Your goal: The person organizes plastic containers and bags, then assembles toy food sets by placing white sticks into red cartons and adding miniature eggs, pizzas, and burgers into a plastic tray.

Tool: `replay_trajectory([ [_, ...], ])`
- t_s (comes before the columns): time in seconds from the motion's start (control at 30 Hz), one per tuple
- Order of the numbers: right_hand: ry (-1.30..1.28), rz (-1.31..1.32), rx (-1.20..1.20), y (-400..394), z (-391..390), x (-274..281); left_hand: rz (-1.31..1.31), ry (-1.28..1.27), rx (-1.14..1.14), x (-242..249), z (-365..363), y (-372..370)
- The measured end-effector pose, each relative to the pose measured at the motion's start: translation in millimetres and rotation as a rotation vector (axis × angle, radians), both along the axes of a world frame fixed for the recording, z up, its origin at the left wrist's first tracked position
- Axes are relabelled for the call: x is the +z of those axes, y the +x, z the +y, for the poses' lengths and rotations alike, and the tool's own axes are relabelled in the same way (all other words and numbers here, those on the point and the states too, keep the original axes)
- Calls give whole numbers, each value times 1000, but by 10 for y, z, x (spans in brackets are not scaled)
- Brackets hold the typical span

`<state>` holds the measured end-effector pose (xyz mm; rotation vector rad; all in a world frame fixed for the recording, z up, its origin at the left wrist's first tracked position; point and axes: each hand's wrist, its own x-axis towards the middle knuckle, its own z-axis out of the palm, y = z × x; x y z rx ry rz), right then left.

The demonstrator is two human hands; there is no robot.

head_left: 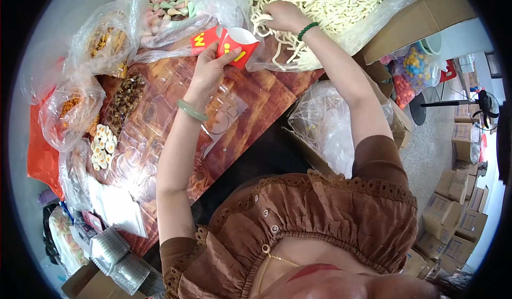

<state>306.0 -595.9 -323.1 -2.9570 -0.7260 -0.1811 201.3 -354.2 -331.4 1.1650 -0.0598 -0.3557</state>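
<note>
My left hand [209, 70], with a pale green bangle at the wrist, grips red french-fry cartons with yellow markings. The front fry carton [246, 42] has its mouth facing up, and another red carton [200, 44] sits behind it on the left. At the edge of a big pile of pale yellow fry-shaped candy sticks [341, 5] in clear plastic, my right hand [288, 17] has its fingers closed around some sticks. A few sticks dangle below those fingers. More sticks [285, 53] trail down toward the table beside the front carton.
Fried-egg-shaped candies [103, 147], dark brown candies [128, 97] and a bag of pastel drop-shaped candies [169, 4] lie on the left. Clear plastic trays [218, 115] rest mid-table. Cardboard boxes [440, 213] and a fan [485, 107] stand at right; stacked clear containers [114, 251] lower left.
</note>
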Motion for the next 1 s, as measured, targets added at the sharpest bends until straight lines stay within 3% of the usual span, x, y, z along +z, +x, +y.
replay_trajectory([
  [0.07,34,-64,-94,-36,-135,143,-5,16,-18,47,44,19],
  [0.2,-186,353,-294,-66,-289,394,34,22,-66,0,-12,24],
  [0.33,2,34,-234,-175,-391,308,18,78,-44,-15,-117,-32],
  [0.43,-109,363,-381,-275,-183,287,17,46,-83,-104,-187,-3],
  [0.7,-155,367,-381,-169,-103,149,72,56,-152,-91,-370,-57],
  [0.77,-143,196,-374,-79,-159,142,27,68,-146,-85,-419,-66],
  [1.0,-148,218,-309,-14,-271,221,-21,78,-145,-103,-568,-14],
])
